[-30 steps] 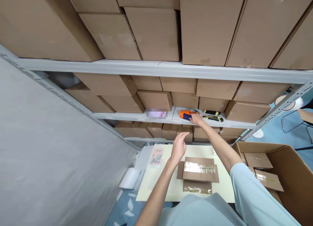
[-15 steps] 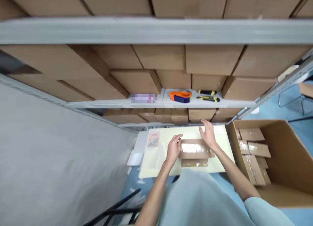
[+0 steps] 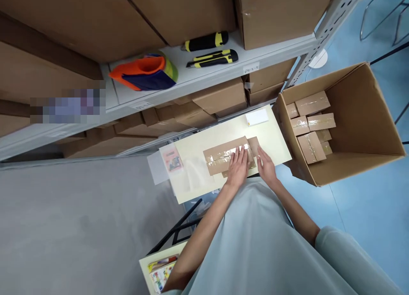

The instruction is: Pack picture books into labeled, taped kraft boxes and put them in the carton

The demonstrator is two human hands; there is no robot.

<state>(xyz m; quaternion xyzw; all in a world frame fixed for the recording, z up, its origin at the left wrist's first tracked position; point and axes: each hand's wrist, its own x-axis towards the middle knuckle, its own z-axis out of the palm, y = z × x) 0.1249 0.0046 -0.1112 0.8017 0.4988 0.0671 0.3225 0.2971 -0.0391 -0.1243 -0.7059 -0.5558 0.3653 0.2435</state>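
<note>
A flat cardboard box (image 3: pixel 220 155) with shiny clear tape along its top lies on the pale yellow table (image 3: pixel 191 188). My left hand (image 3: pixel 238 167) rests flat on the box's right part, fingers stretched out. At the right end, my right hand (image 3: pixel 266 165) is beside a cardboard flap (image 3: pixel 254 146), its fingers extended and slightly bent; whether they touch the flap I cannot tell. Part of another taped cardboard piece shows under the box's near edge. On the table's left end lies a clear plastic sheet or bag with a pink printed card (image 3: pixel 173 159).
A large open carton (image 3: pixel 364 116) stands to the right, with several small taped boxes (image 3: pixel 311 148) inside. Beyond the table, a shelf (image 3: pixel 255 58) holds cartons, an orange and blue tape dispenser (image 3: pixel 145 73) and two utility knives (image 3: pixel 212 58). A white card (image 3: pixel 257 117) lies at the table's back.
The view has turned and dropped closer to the table. My left hand has moved from the box's left end onto its top, and my right hand from the far side to the right end.
</note>
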